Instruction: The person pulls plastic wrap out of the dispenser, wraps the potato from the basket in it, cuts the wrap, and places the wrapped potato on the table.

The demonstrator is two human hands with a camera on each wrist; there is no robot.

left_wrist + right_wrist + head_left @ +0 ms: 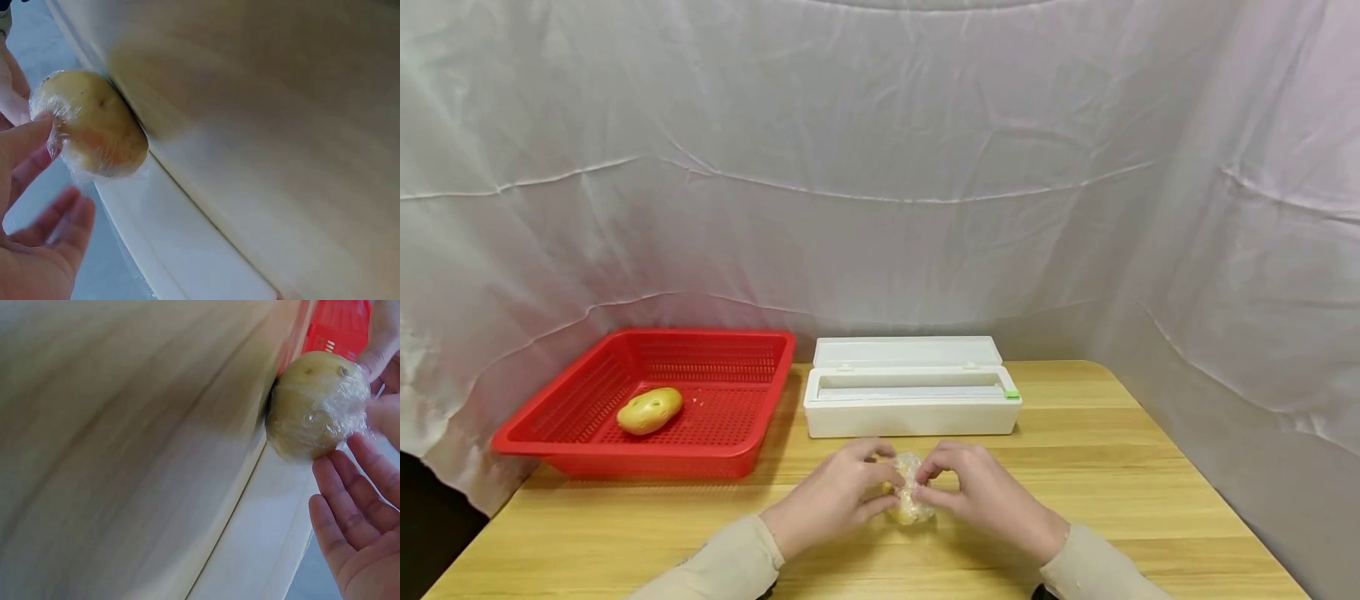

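A yellow potato (103,119) in crinkled clear plastic wrap (322,415) sits low over the tabletop, between the two hands. From its left side, my left hand (835,496) pinches the gathered wrap with thumb and finger, while its other fingers stay loosely bent away from the potato. On the opposite side, the thumb and forefinger of my right hand (985,496) pinch the wrap on top. The remaining right fingers reach under and beside the potato in the right wrist view.
Behind the hands stands a white wrap dispenser box (910,421), its lid (906,352) raised and a roll inside. To the left is a red perforated basket (722,454) holding an unwrapped potato (650,411). Grey-white cloth (880,208) hangs around the wooden table (1120,500).
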